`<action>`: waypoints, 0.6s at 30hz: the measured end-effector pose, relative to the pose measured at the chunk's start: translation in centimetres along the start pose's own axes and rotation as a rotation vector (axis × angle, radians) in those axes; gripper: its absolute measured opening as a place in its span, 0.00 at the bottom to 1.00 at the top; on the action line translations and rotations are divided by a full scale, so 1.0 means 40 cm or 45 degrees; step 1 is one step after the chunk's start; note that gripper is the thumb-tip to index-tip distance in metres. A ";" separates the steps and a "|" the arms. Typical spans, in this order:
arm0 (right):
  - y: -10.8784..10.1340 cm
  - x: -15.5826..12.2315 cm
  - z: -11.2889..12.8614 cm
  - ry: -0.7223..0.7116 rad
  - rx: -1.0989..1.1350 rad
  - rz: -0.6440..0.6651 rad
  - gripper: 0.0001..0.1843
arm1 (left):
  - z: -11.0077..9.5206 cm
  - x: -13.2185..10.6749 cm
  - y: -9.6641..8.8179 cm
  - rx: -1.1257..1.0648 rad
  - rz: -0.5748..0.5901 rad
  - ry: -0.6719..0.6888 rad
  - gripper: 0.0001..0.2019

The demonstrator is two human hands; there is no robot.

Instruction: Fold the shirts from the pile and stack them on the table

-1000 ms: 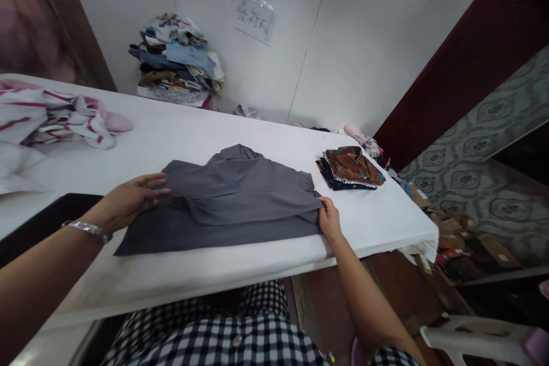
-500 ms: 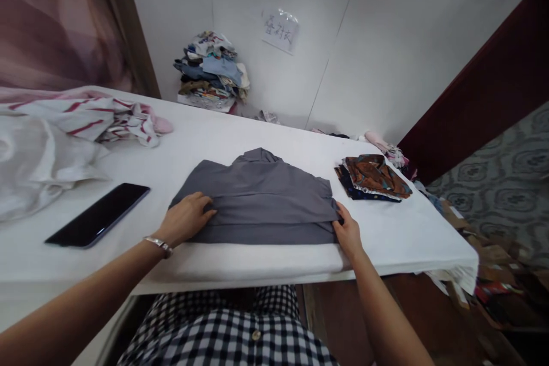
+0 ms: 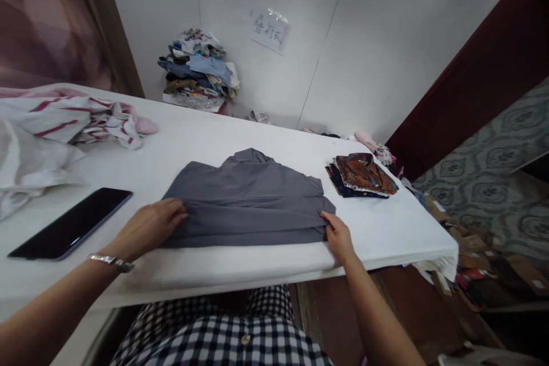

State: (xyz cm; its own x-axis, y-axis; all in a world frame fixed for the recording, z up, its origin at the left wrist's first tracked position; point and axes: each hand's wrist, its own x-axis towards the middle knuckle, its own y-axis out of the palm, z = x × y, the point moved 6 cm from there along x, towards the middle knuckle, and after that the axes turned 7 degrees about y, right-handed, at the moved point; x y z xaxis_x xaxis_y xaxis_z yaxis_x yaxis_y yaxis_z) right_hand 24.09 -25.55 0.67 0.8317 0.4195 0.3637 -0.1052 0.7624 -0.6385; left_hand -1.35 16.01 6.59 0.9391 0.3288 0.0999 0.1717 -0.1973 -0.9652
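A grey shirt (image 3: 253, 200) lies partly folded on the white table, its collar towards the far side and a folded band along the near edge. My left hand (image 3: 152, 223), with a silver bracelet at the wrist, grips the shirt's left edge between thumb and fingers. At the opposite end, my right hand (image 3: 338, 235) pinches the right edge of the folded band. Some fingertips of both hands are hidden by the cloth.
A black phone (image 3: 71, 223) lies left of the shirt, near white and red-striped clothes (image 3: 64, 117). Folded patterned garments (image 3: 362, 174) are stacked on the right. At the back, against the wall, rises a tall clothes pile (image 3: 199, 68). The table's front edge (image 3: 240, 283) is close to me.
The view has shifted slightly to the right. My left hand has slid outward to the shirt's left edge, and the band's upper fold has moved a little, with small creases across it.
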 end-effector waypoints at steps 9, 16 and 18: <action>0.002 -0.019 0.023 -0.079 -0.112 0.034 0.22 | 0.048 -0.040 0.059 0.143 -0.151 -0.138 0.32; -0.017 -0.026 0.031 -0.155 -0.130 -0.037 0.23 | 0.066 -0.037 0.053 0.097 -0.104 -0.223 0.23; -0.017 -0.031 0.024 -0.130 -0.105 0.009 0.22 | 0.099 -0.043 0.067 -0.048 -0.126 -0.268 0.22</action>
State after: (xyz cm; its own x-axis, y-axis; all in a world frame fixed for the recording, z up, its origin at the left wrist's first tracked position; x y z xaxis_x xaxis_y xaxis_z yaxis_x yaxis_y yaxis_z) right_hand 22.61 -26.11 1.30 0.7706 0.4761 0.4237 -0.0623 0.7179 -0.6934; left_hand -3.68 18.58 2.85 0.8352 0.5326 0.1370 0.2745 -0.1879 -0.9430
